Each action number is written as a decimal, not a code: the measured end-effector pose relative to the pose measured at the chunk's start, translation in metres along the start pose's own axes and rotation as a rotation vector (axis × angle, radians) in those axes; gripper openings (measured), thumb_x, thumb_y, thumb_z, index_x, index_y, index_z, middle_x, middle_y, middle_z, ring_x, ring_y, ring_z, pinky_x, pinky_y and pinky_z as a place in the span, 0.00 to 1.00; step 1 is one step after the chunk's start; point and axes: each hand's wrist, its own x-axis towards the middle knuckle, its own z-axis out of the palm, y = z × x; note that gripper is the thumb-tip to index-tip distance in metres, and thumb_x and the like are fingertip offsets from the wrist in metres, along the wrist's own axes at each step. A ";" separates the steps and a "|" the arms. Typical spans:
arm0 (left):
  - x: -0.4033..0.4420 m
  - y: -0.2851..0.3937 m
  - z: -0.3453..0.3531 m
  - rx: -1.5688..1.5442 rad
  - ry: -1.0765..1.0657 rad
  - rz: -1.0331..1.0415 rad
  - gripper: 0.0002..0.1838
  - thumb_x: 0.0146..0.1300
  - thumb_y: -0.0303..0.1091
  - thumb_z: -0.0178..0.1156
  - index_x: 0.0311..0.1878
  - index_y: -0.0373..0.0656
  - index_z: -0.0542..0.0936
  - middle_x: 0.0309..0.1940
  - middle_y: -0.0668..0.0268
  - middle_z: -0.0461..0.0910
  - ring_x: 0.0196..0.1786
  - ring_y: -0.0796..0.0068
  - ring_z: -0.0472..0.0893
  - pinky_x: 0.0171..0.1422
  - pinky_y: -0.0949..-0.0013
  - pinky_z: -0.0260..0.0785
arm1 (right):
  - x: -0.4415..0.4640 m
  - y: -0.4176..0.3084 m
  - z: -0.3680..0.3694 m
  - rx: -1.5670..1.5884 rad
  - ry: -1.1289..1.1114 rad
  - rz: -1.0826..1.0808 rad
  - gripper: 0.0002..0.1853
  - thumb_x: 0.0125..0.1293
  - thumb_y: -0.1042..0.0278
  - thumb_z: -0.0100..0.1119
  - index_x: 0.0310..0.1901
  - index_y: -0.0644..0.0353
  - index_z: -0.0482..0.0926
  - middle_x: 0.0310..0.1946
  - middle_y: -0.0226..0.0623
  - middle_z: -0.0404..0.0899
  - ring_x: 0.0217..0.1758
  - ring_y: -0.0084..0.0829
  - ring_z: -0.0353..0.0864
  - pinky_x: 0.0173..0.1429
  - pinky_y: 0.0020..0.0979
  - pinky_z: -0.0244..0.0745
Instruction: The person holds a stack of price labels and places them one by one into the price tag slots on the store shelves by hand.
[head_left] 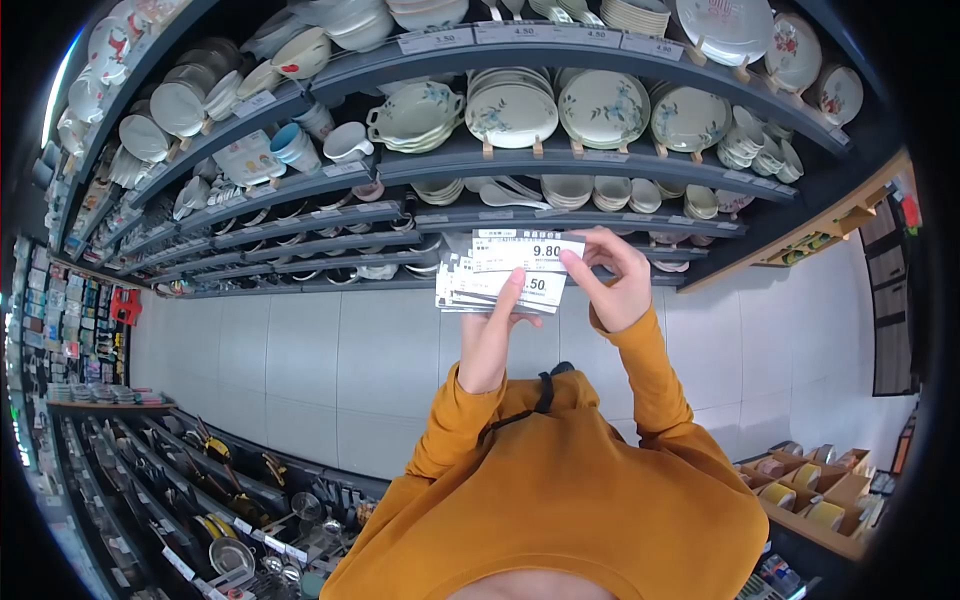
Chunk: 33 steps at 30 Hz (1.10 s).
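- Out front of the body, left hand (492, 335) is grasping a stack of price tags (460, 293), thumb flat on top, fingertips peeking out underneath.
- Right hand (620, 282) is half curled, thumb and finger pinching the right edge of the 9.80 tag (510, 254), which overlaps another 1 ending in .50.
- Both wrists run into mustard sleeves (660, 375).
- Under all that, pale floor tiles (300, 345).
- Past the tags, dark shelves (560, 54) loaded with dishes, including 3 floral plates (603, 108) propped up on little wooden stands.
- Way off lower left, a strainer (232, 556) on a rack; lower right, a brown divided box (848, 490).
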 end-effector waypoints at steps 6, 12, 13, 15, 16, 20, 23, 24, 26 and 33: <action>0.022 -0.020 0.041 0.016 0.033 -0.005 0.14 0.69 0.35 0.56 0.54 0.39 0.74 0.43 0.65 0.81 0.40 0.78 0.80 0.33 0.72 0.71 | 0.018 0.022 -0.044 0.023 -0.021 -0.012 0.09 0.61 0.79 0.62 0.43 0.70 0.79 0.35 0.34 0.81 0.35 0.18 0.79 0.43 0.20 0.73; 0.038 -0.029 0.067 0.043 0.044 0.003 0.14 0.69 0.35 0.57 0.54 0.39 0.75 0.42 0.65 0.81 0.39 0.78 0.80 0.33 0.72 0.71 | 0.032 0.034 -0.070 0.055 -0.010 -0.019 0.09 0.61 0.77 0.63 0.43 0.69 0.79 0.34 0.34 0.82 0.33 0.18 0.79 0.41 0.21 0.73; 0.041 -0.030 0.071 0.047 0.042 0.002 0.14 0.69 0.35 0.57 0.54 0.39 0.75 0.42 0.65 0.81 0.39 0.78 0.80 0.33 0.72 0.71 | 0.035 0.034 -0.072 0.071 0.000 -0.028 0.09 0.60 0.77 0.64 0.42 0.68 0.79 0.32 0.33 0.82 0.32 0.18 0.78 0.40 0.21 0.73; 0.046 -0.032 0.077 0.056 0.039 -0.008 0.13 0.70 0.35 0.56 0.54 0.40 0.75 0.43 0.66 0.81 0.39 0.78 0.80 0.33 0.72 0.70 | 0.039 0.037 -0.078 0.094 0.012 -0.035 0.09 0.60 0.76 0.64 0.42 0.68 0.80 0.30 0.33 0.81 0.30 0.18 0.78 0.38 0.21 0.73; 0.047 -0.033 0.078 0.060 0.038 -0.016 0.13 0.70 0.34 0.55 0.54 0.41 0.74 0.43 0.66 0.80 0.39 0.79 0.79 0.33 0.72 0.70 | 0.040 0.039 -0.079 0.102 0.013 -0.034 0.09 0.60 0.75 0.64 0.42 0.67 0.80 0.30 0.33 0.82 0.31 0.19 0.78 0.38 0.22 0.73; 0.047 -0.031 0.072 0.053 0.050 0.001 0.14 0.70 0.35 0.56 0.53 0.39 0.75 0.43 0.65 0.81 0.39 0.78 0.80 0.33 0.72 0.71 | 0.042 0.038 -0.077 0.098 -0.064 0.009 0.11 0.61 0.77 0.63 0.45 0.69 0.78 0.36 0.35 0.82 0.35 0.19 0.79 0.43 0.21 0.74; 0.043 -0.024 0.058 0.038 0.084 0.004 0.14 0.70 0.35 0.56 0.54 0.39 0.75 0.43 0.65 0.81 0.39 0.78 0.80 0.34 0.72 0.71 | 0.043 0.036 -0.059 0.104 -0.073 0.022 0.11 0.62 0.77 0.63 0.45 0.69 0.78 0.37 0.35 0.82 0.36 0.19 0.79 0.43 0.21 0.74; 0.041 -0.021 0.051 0.034 0.078 0.006 0.14 0.70 0.35 0.56 0.54 0.39 0.75 0.43 0.65 0.81 0.39 0.78 0.80 0.34 0.72 0.71 | 0.042 0.034 -0.051 0.095 -0.080 0.019 0.11 0.62 0.77 0.63 0.45 0.69 0.78 0.37 0.35 0.82 0.37 0.19 0.80 0.44 0.21 0.74; 0.037 -0.012 0.035 0.023 0.052 0.007 0.14 0.70 0.35 0.56 0.54 0.39 0.75 0.44 0.64 0.81 0.39 0.79 0.80 0.34 0.72 0.71 | 0.039 0.029 -0.034 0.069 -0.084 0.011 0.10 0.62 0.76 0.63 0.44 0.69 0.78 0.37 0.35 0.82 0.37 0.19 0.80 0.44 0.22 0.74; 0.010 0.040 -0.050 -0.023 0.037 0.037 0.14 0.70 0.35 0.56 0.53 0.38 0.75 0.43 0.64 0.81 0.38 0.78 0.79 0.33 0.73 0.71 | 0.026 0.000 0.071 0.078 -0.029 -0.007 0.10 0.61 0.74 0.65 0.42 0.68 0.79 0.31 0.32 0.81 0.32 0.18 0.78 0.40 0.22 0.74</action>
